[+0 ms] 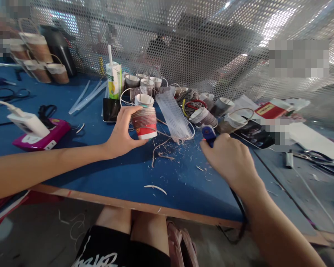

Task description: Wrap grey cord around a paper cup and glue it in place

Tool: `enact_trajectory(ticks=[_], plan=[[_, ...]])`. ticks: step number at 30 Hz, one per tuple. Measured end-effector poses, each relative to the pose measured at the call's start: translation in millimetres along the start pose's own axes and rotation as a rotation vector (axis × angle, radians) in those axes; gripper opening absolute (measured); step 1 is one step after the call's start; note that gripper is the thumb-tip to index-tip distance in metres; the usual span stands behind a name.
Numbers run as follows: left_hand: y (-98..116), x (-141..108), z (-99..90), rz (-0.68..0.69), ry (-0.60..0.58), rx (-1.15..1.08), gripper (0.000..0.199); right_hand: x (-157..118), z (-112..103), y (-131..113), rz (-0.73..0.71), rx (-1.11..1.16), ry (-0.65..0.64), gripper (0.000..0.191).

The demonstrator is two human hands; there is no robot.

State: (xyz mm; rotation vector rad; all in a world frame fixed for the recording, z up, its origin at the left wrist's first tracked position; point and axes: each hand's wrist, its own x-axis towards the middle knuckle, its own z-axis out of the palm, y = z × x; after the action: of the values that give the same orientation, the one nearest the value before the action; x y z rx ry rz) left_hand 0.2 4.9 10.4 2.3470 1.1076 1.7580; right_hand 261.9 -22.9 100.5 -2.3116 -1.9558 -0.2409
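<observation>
The left hand (121, 133) was clamped on a red cup (147, 131), with the thumb below and the fingers above. Brown cord (143, 116) was wound around this cup, which was over the blue table (114, 178), in front of a white cup (144, 100). The right hand (231, 159) was closed around a blue tool (208, 134), well apart from the red cup. Cord scraps (166, 157) lay between both hands.

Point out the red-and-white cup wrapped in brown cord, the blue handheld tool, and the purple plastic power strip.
Red-and-white cup (144, 119): head view, on its cord-wrapped side.
Blue handheld tool (208, 134): head view, on its exposed front.
Purple power strip (59, 129): head view, on its casing.
</observation>
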Motion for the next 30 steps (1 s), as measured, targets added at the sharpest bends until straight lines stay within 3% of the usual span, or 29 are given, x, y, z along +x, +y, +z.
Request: enact_trajectory(ticks=[3,5,8,10,11,14,17,20,24,30], plan=[[0,0,0.3,0.0,-0.002,0.007,0.083,-1,2,3,0.006,-0.13,-0.191,0.032],[0,0,0.6,-0.005,-0.005,0.009,0.083,-3,8,5,-0.021,-0.12,-0.186,0.035],[0,0,0.9,-0.018,-0.017,0.016,0.081,-10,17,7,-0.13,-0.025,0.185,0.053],[1,0,1.1,-0.02,-0.032,0.013,0.079,-16,18,6,-0.328,0.134,0.415,0.052],[2,0,1.2,-0.021,-0.039,0.009,0.078,-19,18,3,-0.457,0.258,0.444,0.047],[4,1,1.3,-0.03,-0.062,-0.001,0.076,-28,18,-7,-0.845,0.694,0.227,0.036],[5,1,0.9,-0.04,-0.078,-0.012,0.075,-33,23,-17,-1.025,0.923,-0.064,0.034],[5,1,0.5,-0.015,-0.085,-0.051,0.075,-32,31,-22,-1.008,0.954,-0.237,0.032],[5,1,0.5,0.018,-0.084,-0.094,0.075,-27,37,-25,-0.932,1.115,-0.362,0.031],[4,0,0.8,0.03,-0.059,-0.11,0.075,-21,38,-24,-0.605,1.485,-0.408,0.02]])
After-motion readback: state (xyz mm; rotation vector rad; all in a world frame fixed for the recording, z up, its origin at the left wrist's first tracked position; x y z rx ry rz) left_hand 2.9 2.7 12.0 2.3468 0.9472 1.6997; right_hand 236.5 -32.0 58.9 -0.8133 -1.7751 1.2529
